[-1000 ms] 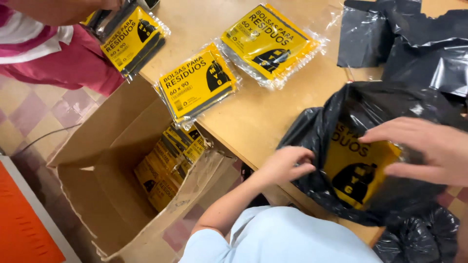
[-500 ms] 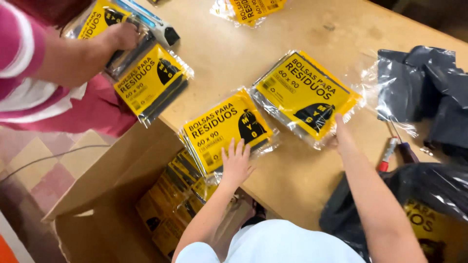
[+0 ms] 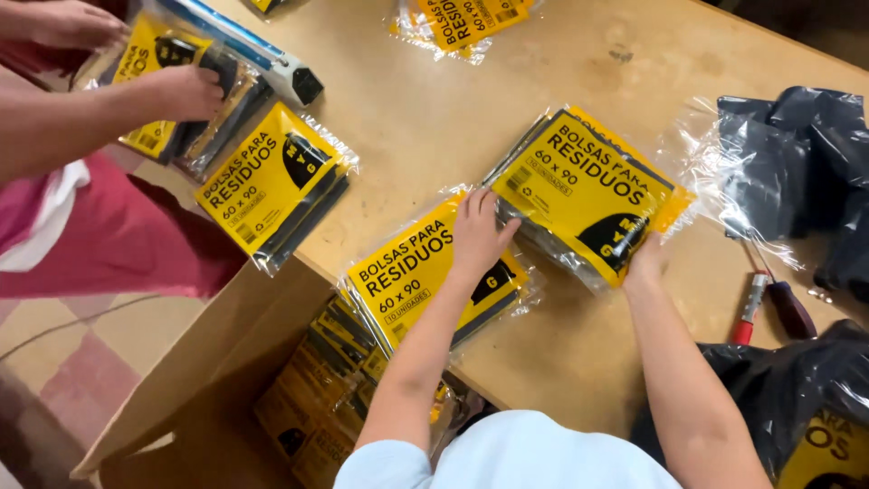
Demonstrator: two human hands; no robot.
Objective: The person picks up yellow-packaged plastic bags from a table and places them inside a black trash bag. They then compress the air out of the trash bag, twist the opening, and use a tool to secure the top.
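A stack of yellow-and-black packets in clear wrap point(image 3: 584, 186) lies on the wooden table point(image 3: 434, 109). My left hand point(image 3: 480, 231) grips the stack's left edge, its heel resting on a single yellow packet point(image 3: 416, 276) that overhangs the table's near edge. At the stack's near right corner, my right hand point(image 3: 647, 258) holds on, its fingers hidden beneath the stack.
An open cardboard box point(image 3: 217, 362) with several yellow packets point(image 3: 317, 407) stands below the table edge. A co-worker's hand point(image 3: 186, 91) holds packets at far left, near another packet point(image 3: 272, 181). Black bags point(image 3: 797, 172), a red screwdriver point(image 3: 751, 312) and a bagged packet point(image 3: 806, 407) lie right.
My hands left the black bag at right and came to the yellow packets. My left hand slid from the single packet to the stack's edge; my right hand took the stack's near corner.
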